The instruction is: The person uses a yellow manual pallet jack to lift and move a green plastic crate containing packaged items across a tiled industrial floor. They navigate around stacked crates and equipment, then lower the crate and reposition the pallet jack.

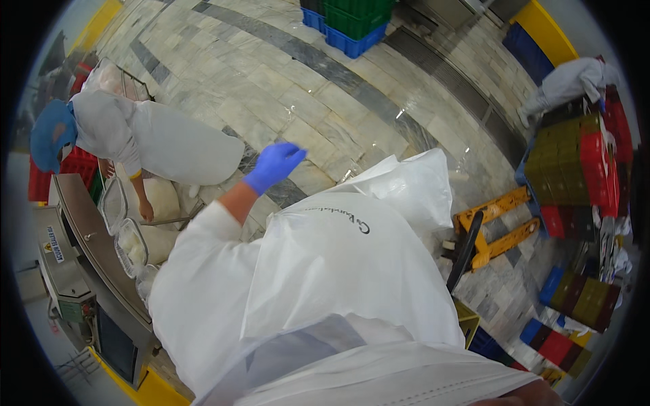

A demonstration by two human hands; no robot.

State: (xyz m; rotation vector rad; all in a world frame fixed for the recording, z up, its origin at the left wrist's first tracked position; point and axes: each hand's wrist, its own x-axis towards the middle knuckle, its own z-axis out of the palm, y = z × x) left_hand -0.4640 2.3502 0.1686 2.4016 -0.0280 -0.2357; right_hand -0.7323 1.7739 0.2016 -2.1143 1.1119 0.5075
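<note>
My left hand [274, 166], in a blue glove, hangs in the air in front of me above the tiled floor. Its fingers are curled together, and nothing shows in them. The left sleeve is white, with a strip of bare wrist below the glove. A long white plastic apron [352, 250] covers my front and bulges out at its far right corner; the left hand is apart from it. My right hand does not show. Nearest the left hand is the lower end of a co-worker's white apron [186, 145].
At left, a co-worker in a blue cap [51, 135] bends over white-lined, rimmed containers [132, 247] beside a steel machine [112, 271]. An orange pallet jack [497, 227] stands at right near stacked crates [562, 162]. Another person leans there. Green and blue crates [355, 30] stand ahead.
</note>
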